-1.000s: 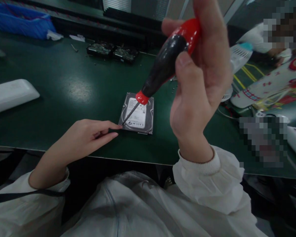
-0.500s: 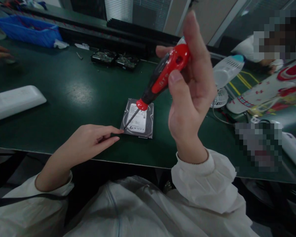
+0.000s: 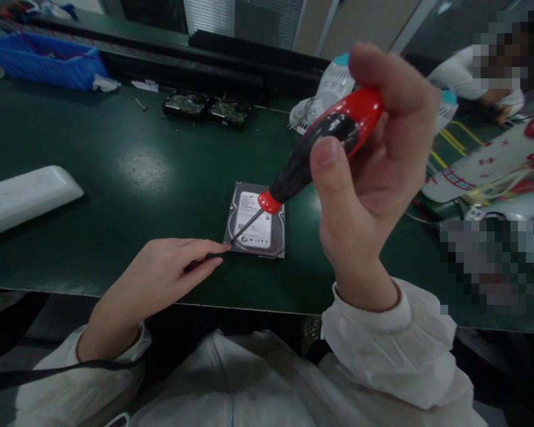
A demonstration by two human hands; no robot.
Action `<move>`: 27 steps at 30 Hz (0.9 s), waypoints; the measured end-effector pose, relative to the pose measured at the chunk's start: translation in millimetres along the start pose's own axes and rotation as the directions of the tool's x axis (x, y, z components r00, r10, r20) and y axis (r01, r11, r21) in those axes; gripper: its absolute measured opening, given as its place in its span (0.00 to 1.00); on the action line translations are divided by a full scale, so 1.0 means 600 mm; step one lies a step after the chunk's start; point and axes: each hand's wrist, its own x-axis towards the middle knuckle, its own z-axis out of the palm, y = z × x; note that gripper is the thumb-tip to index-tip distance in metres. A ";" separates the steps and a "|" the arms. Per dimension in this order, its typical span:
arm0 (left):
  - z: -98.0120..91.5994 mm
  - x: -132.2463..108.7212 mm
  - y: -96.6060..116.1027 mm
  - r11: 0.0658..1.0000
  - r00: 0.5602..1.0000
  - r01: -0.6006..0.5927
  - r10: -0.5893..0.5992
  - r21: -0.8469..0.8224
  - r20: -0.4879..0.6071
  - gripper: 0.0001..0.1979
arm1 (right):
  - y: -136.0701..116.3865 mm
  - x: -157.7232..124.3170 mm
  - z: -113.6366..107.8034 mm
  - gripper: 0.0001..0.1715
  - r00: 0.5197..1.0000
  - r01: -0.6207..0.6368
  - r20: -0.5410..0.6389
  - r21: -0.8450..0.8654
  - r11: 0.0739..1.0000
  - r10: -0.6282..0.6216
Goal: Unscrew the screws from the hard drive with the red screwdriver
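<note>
A hard drive (image 3: 254, 228) with a white label lies flat on the green table. My right hand (image 3: 369, 172) is wrapped round the red and black handle of a screwdriver (image 3: 309, 151). The screwdriver leans, its thin shaft running down to the drive's near left corner. My left hand (image 3: 178, 270) rests beside that corner, index fingertip at the screwdriver's tip and thumb held apart below. Whatever screw is under the tip is hidden by the fingertip.
Two opened drives (image 3: 207, 108) with bare boards lie at the back. A blue bin (image 3: 44, 62) stands back left, a long white case (image 3: 29, 198) at left. White fans (image 3: 327, 89) are behind my right hand. Another person's white sleeve (image 3: 456, 71) shows at far right.
My right hand has turned the screwdriver's handle and curled its raised fingers round it. The tip stays at the drive's corner beside my left fingertip. The view has shifted slightly.
</note>
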 end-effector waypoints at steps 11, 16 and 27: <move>0.001 0.001 0.000 0.998 0.999 -0.033 0.034 0.049 -0.013 0.17 | 0.007 0.002 0.003 0.28 1.000 0.020 0.004 -0.064 0.998 -0.019; 0.003 0.000 -0.001 0.998 0.999 -0.038 0.039 0.056 -0.018 0.18 | 0.002 0.000 0.008 0.26 0.998 -0.020 0.055 0.050 0.999 0.018; 0.000 -0.002 0.002 0.999 1.000 -0.019 0.019 0.037 -0.013 0.18 | -0.022 -0.006 0.014 0.25 0.986 -0.109 -0.120 0.033 0.994 0.112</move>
